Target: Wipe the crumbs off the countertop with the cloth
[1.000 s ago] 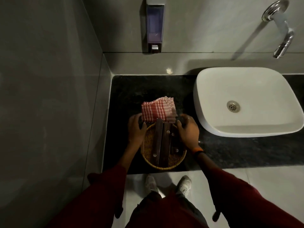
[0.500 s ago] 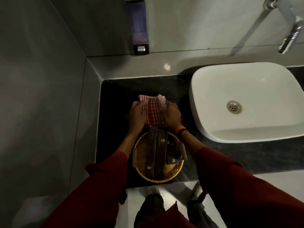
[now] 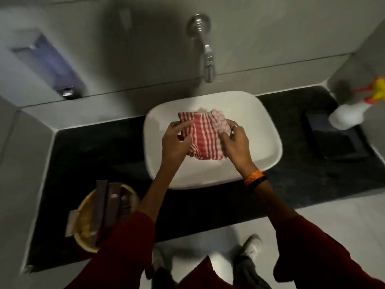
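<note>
Since half a second ago both hands have carried the red-and-white checked cloth (image 3: 205, 135) off the black stone table (image 3: 93, 151) and rightward, so that it now hangs above the white rectangular basin (image 3: 260, 126), below the chrome wall tap (image 3: 205, 49). By my reading the step in hand is readying the cloth — shaking it open or refolding it, perhaps to wet it — and no wiping has begun; crumbs on the dark table are too small to make out. The next move calls for gathering the cloth into a pad and bringing it down flat onto the table. Both forearms reach forward in dark red sleeves. The left hand (image 3: 175, 142) is closed on the cloth's left edge, thumb on top, and the right hand (image 3: 234, 142), an orange-and-black band at its wrist, pinches the right side with fingers curled over the bunched fabric. At the table's left end sits the round woven basket (image 3: 87, 217) — well apart from the cloth.
</note>
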{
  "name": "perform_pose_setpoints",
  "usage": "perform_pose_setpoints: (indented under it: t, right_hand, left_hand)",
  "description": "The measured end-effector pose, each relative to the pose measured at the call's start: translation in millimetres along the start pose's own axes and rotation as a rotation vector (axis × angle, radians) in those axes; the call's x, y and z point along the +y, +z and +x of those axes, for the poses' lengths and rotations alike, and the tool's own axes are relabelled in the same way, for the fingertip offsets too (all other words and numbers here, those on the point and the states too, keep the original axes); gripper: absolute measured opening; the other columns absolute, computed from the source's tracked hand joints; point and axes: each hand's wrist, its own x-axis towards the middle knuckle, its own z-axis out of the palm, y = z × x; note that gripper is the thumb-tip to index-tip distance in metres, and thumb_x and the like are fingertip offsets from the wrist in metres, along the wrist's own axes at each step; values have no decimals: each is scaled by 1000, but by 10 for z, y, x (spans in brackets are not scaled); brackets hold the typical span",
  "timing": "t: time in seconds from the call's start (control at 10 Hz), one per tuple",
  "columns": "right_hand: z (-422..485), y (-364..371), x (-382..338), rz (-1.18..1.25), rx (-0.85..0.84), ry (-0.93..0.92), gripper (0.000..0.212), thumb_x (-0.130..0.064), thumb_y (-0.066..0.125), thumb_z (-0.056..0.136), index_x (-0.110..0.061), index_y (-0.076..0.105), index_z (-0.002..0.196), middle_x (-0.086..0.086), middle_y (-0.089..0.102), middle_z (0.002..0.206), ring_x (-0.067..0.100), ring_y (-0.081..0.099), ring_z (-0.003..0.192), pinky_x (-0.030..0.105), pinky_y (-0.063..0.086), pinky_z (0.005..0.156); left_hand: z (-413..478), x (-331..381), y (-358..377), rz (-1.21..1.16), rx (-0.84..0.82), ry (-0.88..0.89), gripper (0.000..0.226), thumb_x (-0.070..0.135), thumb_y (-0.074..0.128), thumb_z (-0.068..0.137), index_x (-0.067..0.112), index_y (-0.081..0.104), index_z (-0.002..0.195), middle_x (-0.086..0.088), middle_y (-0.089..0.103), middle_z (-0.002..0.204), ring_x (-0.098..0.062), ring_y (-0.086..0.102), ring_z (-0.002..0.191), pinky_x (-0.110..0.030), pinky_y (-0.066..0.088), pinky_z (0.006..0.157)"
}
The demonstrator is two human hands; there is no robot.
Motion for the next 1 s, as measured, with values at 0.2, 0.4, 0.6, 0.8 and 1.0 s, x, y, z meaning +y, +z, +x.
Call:
perform_pose_setpoints:
  t: [0.2,0.4,0.6,0.8,1.0]
  right_hand:
    - [263,-1894,866,-24,114,179,39,-14,57,96,-13,54,135,9,64,130,20,60,119,39,49,105]
    - [543,-3215,1621,-50,182,274,43,-14,59,97,-8,51,138,14,59,138,26,56,127,46,44,111]
    - [920,-3843,2236,-103,215,322,42,-5,55,96,-3,51,138,20,59,137,35,55,128,48,43,110]
    - [1139,-4096,2747,-190,112,399,43,0,53,94,-4,51,137,19,58,137,35,54,127,29,41,102]
    - [1046,-4028,2855,-471,165,385,32,-29,48,99,-17,53,128,14,52,134,35,55,121,49,50,99]
  left_hand:
    - [-132,646,1997,13,-165,-10,40,2,61,90,19,63,126,-9,54,133,-20,56,119,-43,56,96]
    - [-183,926,3594,118,-316,-2,48,-1,58,90,18,58,134,-11,48,137,-20,54,118,-14,41,97]
    - [0,817,4478,131,-449,-102,50,0,51,92,20,53,139,-13,43,143,-28,50,127,-33,45,107]
    - [78,600,4954,438,-470,66,42,14,53,97,13,48,139,-13,44,145,-34,46,130,-14,44,98]
    - [74,338,5096,786,-581,138,69,37,54,96,20,20,154,-10,0,165,-36,-8,150,-61,15,120]
